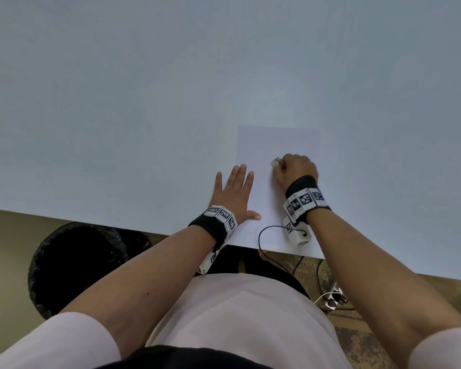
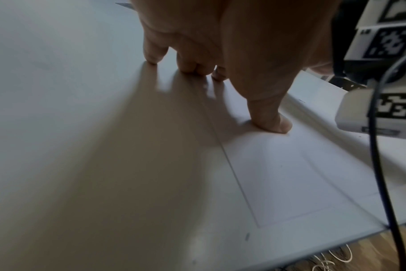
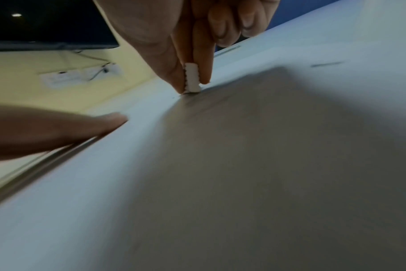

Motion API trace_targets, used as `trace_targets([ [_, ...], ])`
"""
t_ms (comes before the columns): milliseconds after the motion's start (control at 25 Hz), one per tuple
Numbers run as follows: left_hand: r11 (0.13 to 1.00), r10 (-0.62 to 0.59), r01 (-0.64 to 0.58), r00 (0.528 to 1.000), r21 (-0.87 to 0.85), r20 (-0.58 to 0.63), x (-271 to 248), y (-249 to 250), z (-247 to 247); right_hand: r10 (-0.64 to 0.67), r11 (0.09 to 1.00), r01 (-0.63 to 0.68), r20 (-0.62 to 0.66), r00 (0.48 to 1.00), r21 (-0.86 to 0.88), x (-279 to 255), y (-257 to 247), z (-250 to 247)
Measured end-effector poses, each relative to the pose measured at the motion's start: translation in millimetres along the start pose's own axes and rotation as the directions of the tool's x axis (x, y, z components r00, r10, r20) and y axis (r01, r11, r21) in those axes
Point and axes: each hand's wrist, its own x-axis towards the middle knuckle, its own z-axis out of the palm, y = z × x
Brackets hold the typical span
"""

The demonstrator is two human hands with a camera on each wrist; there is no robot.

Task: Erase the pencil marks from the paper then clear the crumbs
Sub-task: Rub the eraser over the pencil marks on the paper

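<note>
A white sheet of paper (image 1: 277, 145) lies on the pale table near its front edge. My left hand (image 1: 233, 194) lies flat with straight fingers across the paper's left edge, thumb (image 2: 273, 119) pressing on the sheet (image 2: 290, 174). My right hand (image 1: 296, 170) pinches a small white eraser (image 1: 274, 162) between thumb and forefinger. The eraser (image 3: 192, 78) stands on end with its lower tip touching the paper (image 3: 243, 165). A faint dark speck (image 3: 173, 97) lies beside the tip. My left hand's fingertips (image 3: 114, 119) show at the left of the right wrist view.
The table (image 1: 144, 102) spreads wide and bare to the left and far side. A black-lined bin (image 1: 75, 265) stands on the floor below the front edge at the left. Cables and a power strip (image 1: 333, 296) lie on the floor at the right.
</note>
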Motion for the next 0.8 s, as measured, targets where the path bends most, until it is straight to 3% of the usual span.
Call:
trace_targets([
  [120,1.0,0.001,-0.001,1.0,-0.003,0.003,0,1,0,0.127,0.99,-0.125,-0.036,0.991,0.062,7,4,-2],
  [320,1.0,0.005,-0.005,1.0,-0.005,-0.006,0,0,0,-0.104,0.994,0.105,0.035,0.994,-0.032,-12,-12,10],
  [520,1.0,0.002,-0.002,1.0,-0.007,0.004,0,0,-1,0.19,0.978,-0.186,-0.04,0.981,0.098,7,19,-8],
  [600,1.0,0.003,-0.003,1.0,-0.007,-0.003,0,0,0,0.137,0.986,-0.132,-0.049,0.989,0.1,2,5,-1],
  [720,1.0,0.008,-0.008,1.0,-0.016,-0.008,0,0,1,-0.114,0.993,0.116,0.064,0.991,-0.031,-15,-16,15],
  [800,1.0,0.005,-0.005,1.0,-0.014,-0.009,0,0,1,-0.084,0.996,0.086,0.058,0.995,-0.027,-10,-11,10],
])
